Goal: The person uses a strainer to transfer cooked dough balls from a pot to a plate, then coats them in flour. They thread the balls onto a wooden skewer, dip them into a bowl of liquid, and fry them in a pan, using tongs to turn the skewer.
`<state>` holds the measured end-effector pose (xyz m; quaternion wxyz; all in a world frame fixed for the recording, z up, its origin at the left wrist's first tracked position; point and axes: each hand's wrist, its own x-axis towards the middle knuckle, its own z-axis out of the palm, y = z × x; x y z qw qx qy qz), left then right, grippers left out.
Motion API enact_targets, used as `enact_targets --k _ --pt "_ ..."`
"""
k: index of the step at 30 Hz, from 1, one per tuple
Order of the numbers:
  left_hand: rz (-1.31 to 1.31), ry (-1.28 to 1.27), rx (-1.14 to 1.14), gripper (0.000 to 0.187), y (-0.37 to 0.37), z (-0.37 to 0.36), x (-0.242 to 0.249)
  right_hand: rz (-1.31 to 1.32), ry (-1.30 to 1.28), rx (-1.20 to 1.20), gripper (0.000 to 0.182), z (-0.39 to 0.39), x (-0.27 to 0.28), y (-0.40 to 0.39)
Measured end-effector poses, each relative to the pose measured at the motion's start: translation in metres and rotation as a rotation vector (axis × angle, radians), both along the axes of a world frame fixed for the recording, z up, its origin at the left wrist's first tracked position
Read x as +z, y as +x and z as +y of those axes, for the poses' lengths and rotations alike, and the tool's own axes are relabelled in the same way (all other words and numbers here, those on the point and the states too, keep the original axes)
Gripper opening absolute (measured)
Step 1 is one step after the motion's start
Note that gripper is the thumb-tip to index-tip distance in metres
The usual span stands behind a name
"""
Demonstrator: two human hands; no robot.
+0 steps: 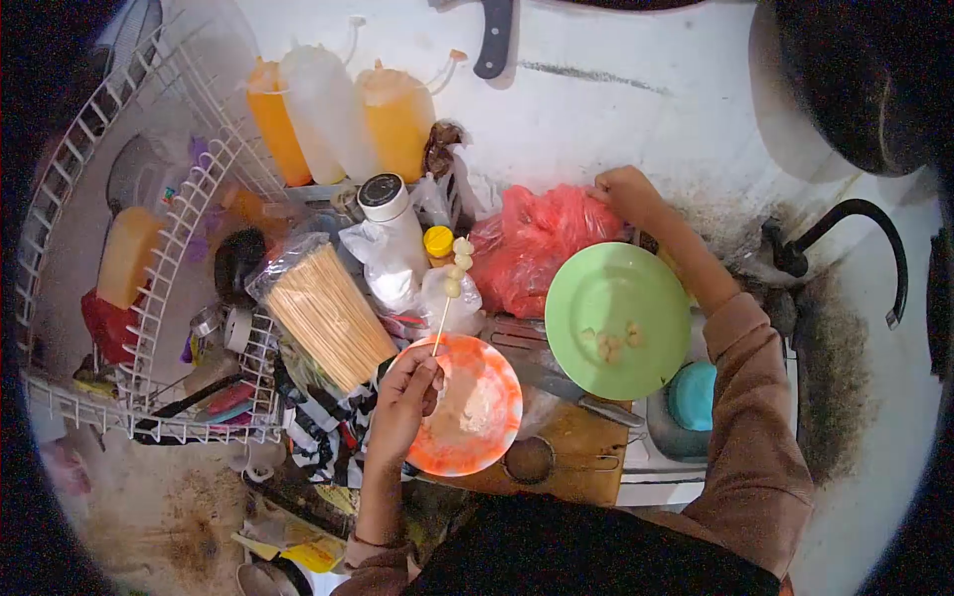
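The green plate (581, 303) lay beside the red plastic bag (517, 248) and right of the orange-rimmed plate (504, 397). The right hand (626, 192) was curled at the bag's edge; whether it gripped could not be determined. The left hand (405, 395), fingers closed, held the skewer (442, 323), its pale balls (463, 262) beyond the orange-rimmed plate.

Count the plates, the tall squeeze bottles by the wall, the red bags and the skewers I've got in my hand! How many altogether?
Plates: 2, the green plate and the orange plate
Squeeze bottles: 3, left bottle, middle bottle, right bottle
Red bag: 1
Skewer in the left hand: 1
Total: 7
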<state>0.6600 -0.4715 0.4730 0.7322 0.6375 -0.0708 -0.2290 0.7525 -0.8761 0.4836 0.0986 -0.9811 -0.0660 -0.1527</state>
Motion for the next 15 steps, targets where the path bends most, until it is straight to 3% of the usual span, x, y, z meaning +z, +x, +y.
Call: enact_targets --k 3,6,9,12,15 --pt "0.003 -0.009 -0.023 0.017 0.002 -0.004 0.000 0.044 -0.002 0.144 0.015 -0.007 0.009 0.001" --pt "0.006 -0.024 -0.048 0.016 0.003 -0.007 -0.002 0.080 0.327 0.306 0.010 -0.004 0.019 -0.010" --pt "0.014 -0.034 -0.050 0.016 0.004 -0.007 -0.004 0.321 0.703 0.323 0.028 -0.007 0.026 -0.018" --pt "0.030 -0.028 -0.041 0.017 0.005 -0.007 -0.008 0.010 0.458 0.198 0.037 0.006 0.047 -0.039" --pt "0.034 -0.032 -0.039 0.018 0.005 -0.007 -0.008 0.157 0.371 0.104 0.039 0.006 0.058 -0.044"
